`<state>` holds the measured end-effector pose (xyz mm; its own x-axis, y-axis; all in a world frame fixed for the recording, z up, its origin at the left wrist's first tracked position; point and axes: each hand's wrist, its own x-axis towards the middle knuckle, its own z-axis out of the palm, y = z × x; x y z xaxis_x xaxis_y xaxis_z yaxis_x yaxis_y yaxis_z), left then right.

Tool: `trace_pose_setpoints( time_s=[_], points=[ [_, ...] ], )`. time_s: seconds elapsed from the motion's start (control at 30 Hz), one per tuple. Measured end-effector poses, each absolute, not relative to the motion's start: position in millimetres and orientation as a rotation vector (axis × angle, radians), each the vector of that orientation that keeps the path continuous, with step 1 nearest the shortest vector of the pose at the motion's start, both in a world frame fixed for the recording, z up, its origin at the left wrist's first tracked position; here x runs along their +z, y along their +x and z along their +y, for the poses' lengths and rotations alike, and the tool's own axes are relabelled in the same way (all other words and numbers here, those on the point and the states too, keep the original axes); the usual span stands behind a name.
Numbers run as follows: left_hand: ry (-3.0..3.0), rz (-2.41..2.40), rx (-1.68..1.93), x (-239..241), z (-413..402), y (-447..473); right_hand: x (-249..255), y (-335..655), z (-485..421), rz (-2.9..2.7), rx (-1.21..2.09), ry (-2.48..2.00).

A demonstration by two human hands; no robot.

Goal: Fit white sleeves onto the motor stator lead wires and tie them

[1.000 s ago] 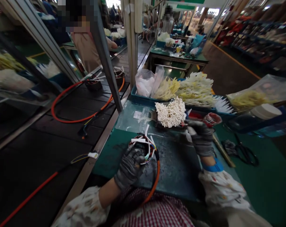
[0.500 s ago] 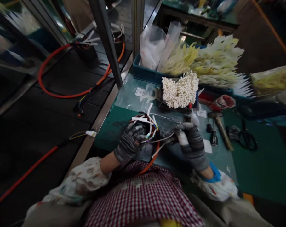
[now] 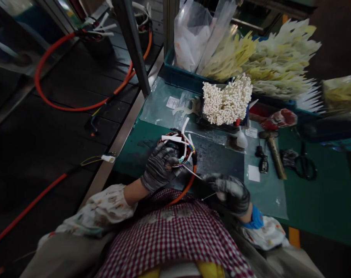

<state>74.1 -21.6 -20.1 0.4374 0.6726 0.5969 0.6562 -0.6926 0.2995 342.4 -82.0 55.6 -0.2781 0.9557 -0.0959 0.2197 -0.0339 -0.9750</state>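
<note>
My left hand [image 3: 159,168], in a dark grey coated glove, grips a coiled wire harness [image 3: 178,148] with white sleeves and thin coloured wires at its end. An orange cable [image 3: 190,181] leaves the coil and curves down toward my lap. My right hand [image 3: 230,195], in a matching glove, sits lower right of the coil. Its fingers pinch a thin pale wire [image 3: 191,172] that runs from the coil. Part of the coil lies hidden under my left fingers. A dense bundle of white-tipped pieces [image 3: 227,101] stands beyond both hands.
A dark green work mat [image 3: 323,193] holds black-handled scissors [image 3: 304,168] and a wooden-handled mallet [image 3: 275,154]. Behind stands a blue crate [image 3: 175,73] of pale yellow strips and a plastic bag. A black conveyor [image 3: 62,135] with orange cables runs left, beside a metal post [image 3: 132,42].
My right hand has moved down and toward my body, with the thin wire now drawn out between it and the coil. My left hand stays on the coil.
</note>
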Motion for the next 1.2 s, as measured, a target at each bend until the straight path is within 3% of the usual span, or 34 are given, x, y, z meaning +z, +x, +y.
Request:
trace_pose_setpoints(
  time_s=[0.3,0.53,0.7,0.87,1.07,1.2],
  points=[
    [2.64,1.213,1.137,-15,-18,72,53,342,-38,-1.931,1.16,-1.193],
    [2.619,1.194,1.116,-14,-15,71,35,388,-82,-2.487,1.141,-0.953],
    [2.586,1.23,1.041,-18,-15,66,-5,375,-103,-2.435,1.101,-0.995],
    [2.519,1.268,0.993,-18,-18,66,17,377,-89,-2.215,1.12,-1.062],
    [2.581,1.195,1.166,-17,-16,70,86,404,-44,-1.642,0.502,-1.128],
    [2.591,1.192,1.209,-16,-15,72,104,406,-3,-1.335,0.139,-0.982]
  ],
)
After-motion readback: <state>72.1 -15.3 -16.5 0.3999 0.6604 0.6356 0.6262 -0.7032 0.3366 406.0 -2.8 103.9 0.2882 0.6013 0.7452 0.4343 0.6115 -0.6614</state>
